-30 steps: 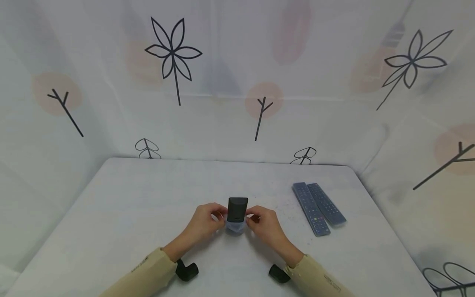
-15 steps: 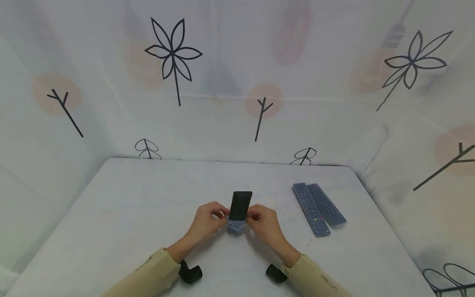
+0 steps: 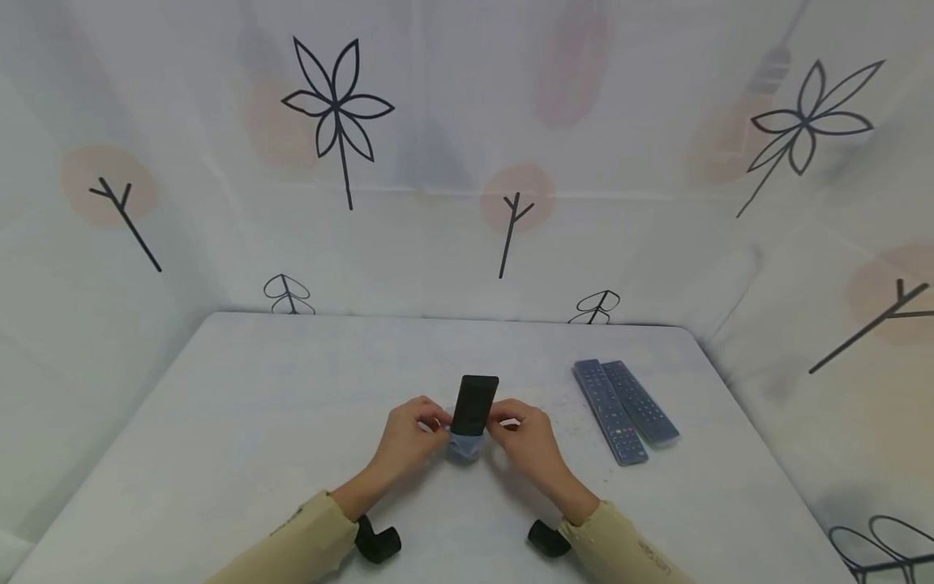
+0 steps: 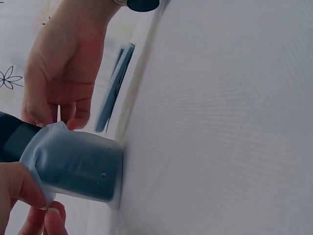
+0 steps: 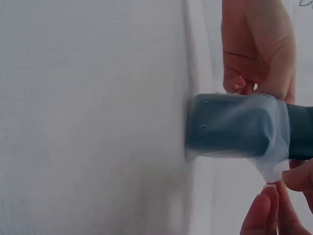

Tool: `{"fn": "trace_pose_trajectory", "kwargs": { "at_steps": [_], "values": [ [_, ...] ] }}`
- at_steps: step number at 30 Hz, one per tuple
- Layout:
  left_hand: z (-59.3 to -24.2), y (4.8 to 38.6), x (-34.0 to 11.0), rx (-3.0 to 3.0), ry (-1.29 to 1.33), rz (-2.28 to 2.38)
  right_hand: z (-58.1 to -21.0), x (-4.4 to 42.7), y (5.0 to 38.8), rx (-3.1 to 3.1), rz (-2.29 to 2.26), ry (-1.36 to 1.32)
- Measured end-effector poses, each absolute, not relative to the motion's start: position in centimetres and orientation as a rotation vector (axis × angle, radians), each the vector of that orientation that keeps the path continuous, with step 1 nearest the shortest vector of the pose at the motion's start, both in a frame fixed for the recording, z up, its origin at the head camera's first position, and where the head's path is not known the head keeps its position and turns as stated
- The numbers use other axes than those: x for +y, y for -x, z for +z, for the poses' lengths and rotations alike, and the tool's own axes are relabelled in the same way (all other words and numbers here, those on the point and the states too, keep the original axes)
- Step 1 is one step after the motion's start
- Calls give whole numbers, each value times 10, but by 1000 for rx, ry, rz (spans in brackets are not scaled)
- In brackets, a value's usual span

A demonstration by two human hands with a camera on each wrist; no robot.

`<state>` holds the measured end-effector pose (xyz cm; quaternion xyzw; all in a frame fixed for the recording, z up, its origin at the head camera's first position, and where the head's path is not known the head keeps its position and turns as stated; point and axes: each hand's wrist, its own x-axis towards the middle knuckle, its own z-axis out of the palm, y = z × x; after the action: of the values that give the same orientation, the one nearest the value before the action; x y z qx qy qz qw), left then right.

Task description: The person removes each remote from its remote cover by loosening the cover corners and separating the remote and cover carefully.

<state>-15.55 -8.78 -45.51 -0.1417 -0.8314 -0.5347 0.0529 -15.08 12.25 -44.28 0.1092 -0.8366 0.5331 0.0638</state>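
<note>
evidently, left hand (image 3: 412, 434) and right hand (image 3: 531, 444) each pinch the rim of the translucent sleeve (image 4: 80, 159) around the black device (image 3: 474, 404), which stands slightly tilted on the worktop (image 3: 292, 381); uneven tugging could split the sleeve or topple the device.

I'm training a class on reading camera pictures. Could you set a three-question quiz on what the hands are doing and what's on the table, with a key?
1. Multiple choice: What do the left hand and right hand pinch?
A) a sheet of paper
B) the edge of a translucent sleeve
C) a cable

2. Fill in the blank: On the table, two keypad remotes lie to the person's ____ of the dark device.

3. True or false: The dark device is lying flat, with nothing around it.

Key:
1. B
2. right
3. False; it is held end-up, with the sleeve around its lower part.
</note>
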Motion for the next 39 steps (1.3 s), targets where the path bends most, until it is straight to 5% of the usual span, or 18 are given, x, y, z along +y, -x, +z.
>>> {"fn": "trace_pose_trajectory", "kwargs": {
  "at_steps": [23, 39],
  "values": [
    [-455, 154, -86, -2558, 413, -1649, -397, 134, 144, -2284, 1893, -581],
    [-455, 155, -90, -2560, 427, -1639, -391, 119, 143, -2256, 1848, -463]
  ]
}}
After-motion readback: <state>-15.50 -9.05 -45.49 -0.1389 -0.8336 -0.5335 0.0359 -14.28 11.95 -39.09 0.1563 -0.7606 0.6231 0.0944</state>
